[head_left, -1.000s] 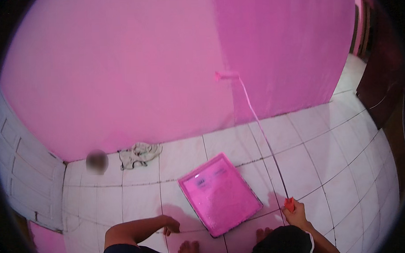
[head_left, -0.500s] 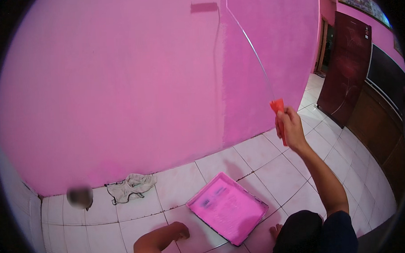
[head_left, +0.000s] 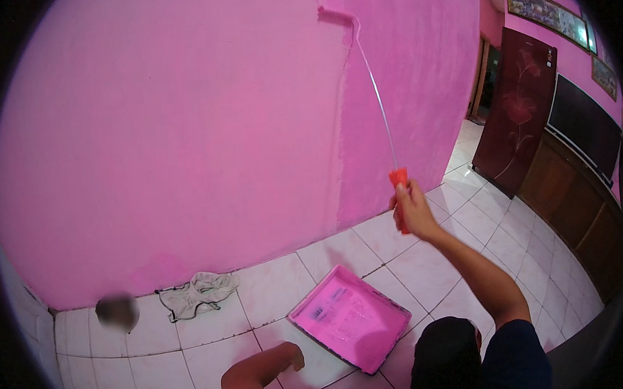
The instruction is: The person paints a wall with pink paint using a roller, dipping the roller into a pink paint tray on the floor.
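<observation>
My right hand (head_left: 413, 208) is wrapped round the orange-red handle of a long paint roller (head_left: 383, 113). Its thin metal rod slants up to a pink roller head (head_left: 335, 16), which appears to be against the pink wall (head_left: 206, 129), at the border between a lighter area and a deeper pink strip. Low at the front, my left hand (head_left: 288, 358) hangs with curled fingers, partly hidden, and nothing shows in it. Between my arms a paint tray (head_left: 387, 308) coated in wet pink paint lies on the tiled floor.
A crumpled whitish cloth (head_left: 202, 294) with dark edging lies by the wall's foot, beside a blurred dark object (head_left: 118, 312). Over on the right stand a dark red fridge (head_left: 518, 112) and a wooden cabinet (head_left: 565, 185) with a black screen (head_left: 583, 123). My dark-clothed knee (head_left: 446, 358) is near the tray.
The roller head has come down from the top edge and closer to the wall, its separate shadow gone. My right hand has shifted left and slightly down; my left hand has shifted slightly right.
</observation>
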`<state>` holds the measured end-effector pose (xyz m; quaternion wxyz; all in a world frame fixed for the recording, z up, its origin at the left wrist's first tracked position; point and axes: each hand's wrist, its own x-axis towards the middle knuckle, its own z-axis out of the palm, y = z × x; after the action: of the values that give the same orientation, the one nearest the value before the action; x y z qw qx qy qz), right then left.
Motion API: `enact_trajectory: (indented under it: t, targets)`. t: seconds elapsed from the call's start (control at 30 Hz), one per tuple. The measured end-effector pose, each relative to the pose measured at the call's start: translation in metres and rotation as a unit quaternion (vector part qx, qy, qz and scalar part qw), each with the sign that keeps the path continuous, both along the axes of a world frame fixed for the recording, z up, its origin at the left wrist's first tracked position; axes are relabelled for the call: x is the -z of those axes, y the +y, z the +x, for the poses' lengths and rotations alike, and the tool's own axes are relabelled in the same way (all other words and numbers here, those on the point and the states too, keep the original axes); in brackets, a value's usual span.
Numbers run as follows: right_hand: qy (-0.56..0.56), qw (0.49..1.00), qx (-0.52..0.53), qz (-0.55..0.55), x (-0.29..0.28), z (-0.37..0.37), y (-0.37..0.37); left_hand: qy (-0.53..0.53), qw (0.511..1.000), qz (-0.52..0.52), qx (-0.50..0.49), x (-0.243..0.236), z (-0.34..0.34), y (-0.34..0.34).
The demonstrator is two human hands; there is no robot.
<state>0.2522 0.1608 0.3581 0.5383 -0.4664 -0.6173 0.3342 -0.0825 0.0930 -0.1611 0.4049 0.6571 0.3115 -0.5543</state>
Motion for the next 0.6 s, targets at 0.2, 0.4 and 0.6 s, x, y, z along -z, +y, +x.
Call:
enact_trajectory:
  t: [0.2, 0.4, 0.6]
  targets:
    - [-0.031, 0.998, 0.039, -0.023, 0.048, 0.009, -0.028, -0.021, 0.999, 0.011, -0.041, -0.04, 0.025, -0.005]
    - [-0.08, 0.981, 0.131, 0.12, -0.044, 0.011, 0.008, -0.018, 0.998, 0.013, -0.061, -0.056, 0.021, -0.006]
    - [-0.046, 0.985, 0.104, 0.13, -0.151, 0.013, 0.041, -0.009, 0.997, 0.014, -0.075, -0.063, 0.02, -0.006]
